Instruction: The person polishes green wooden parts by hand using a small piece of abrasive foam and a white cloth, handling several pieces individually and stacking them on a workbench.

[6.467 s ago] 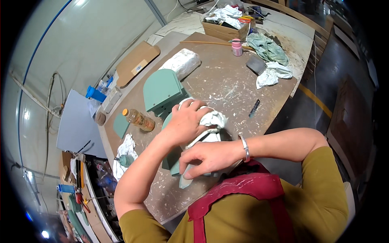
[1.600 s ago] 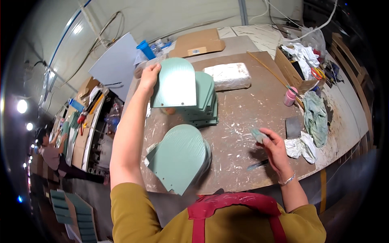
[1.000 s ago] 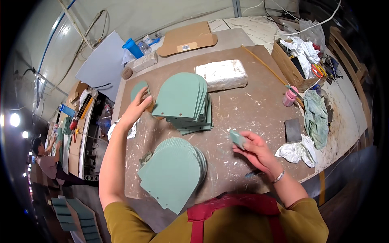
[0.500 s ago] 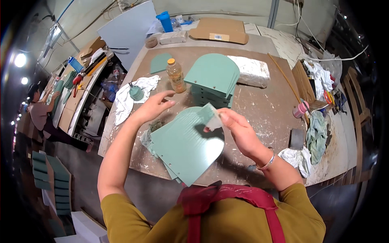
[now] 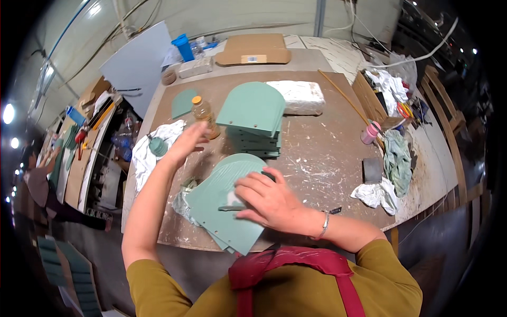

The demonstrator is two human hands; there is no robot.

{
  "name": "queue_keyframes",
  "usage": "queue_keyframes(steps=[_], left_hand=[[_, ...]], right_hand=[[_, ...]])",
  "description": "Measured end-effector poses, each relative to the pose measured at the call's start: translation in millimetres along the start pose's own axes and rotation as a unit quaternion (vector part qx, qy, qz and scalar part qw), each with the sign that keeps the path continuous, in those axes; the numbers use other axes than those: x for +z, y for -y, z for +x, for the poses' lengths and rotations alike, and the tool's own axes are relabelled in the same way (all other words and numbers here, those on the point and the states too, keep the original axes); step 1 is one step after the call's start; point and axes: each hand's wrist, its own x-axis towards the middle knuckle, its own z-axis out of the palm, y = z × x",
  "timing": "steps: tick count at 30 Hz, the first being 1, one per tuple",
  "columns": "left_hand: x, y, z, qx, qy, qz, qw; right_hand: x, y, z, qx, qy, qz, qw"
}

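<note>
My right hand (image 5: 272, 203) is over the top green panel (image 5: 232, 232), its fingers closed on a flat scraper-like blade (image 5: 231, 203) smeared white and green. The blade's grey edge lies at the panel; the palm hides much of the tool, and a dark bit shows by the index finger. This panel is round-ended, has small holes along its straight edge, and lies on others, fanned out. My left hand (image 5: 187, 143) hovers with fingers apart and nothing in it, close to a yellow-capped bottle (image 5: 203, 113). Beyond stands a taller stack of similar panels (image 5: 252, 108).
A white wrapped block (image 5: 298, 98) lies behind the stack. At left, a green jar (image 5: 157, 146) sits on a white cloth (image 5: 145, 161). Rags (image 5: 397, 161), a dark block (image 5: 372, 171) and a pink cup (image 5: 371, 133) are at right. Another person (image 5: 39, 182) works far left.
My right hand has brought the blade from above the panel's right side down and left onto it. My left hand stays raised near the bottle. The whole view has shifted slightly.
</note>
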Motion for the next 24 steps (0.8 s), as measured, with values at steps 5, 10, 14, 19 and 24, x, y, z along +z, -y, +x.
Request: queue_keyframes(steps=[5,10,14,19,24], left_hand=[[-3,-40,44,-0.024,-0.045,-0.076,0.996],[-25,-20,93,-0.077,-0.004,-0.081,0.994],[9,-8,108,-0.151,0.023,-0.084,0.985],[-9,43,122,-0.256,0.089,-0.143,0.952],[9,61,148,-0.223,0.230,-0.207,0.924]], right_hand=[[-33,-57,-18,0.156,-0.152,0.175,0.960],[24,-180,-47,0.423,-0.170,0.528,0.716],[84,-245,-68,0.516,-0.163,0.616,0.572],[102,-240,-37,0.509,-0.068,0.688,0.513],[105,-256,-32,0.485,-0.026,0.704,0.518]])
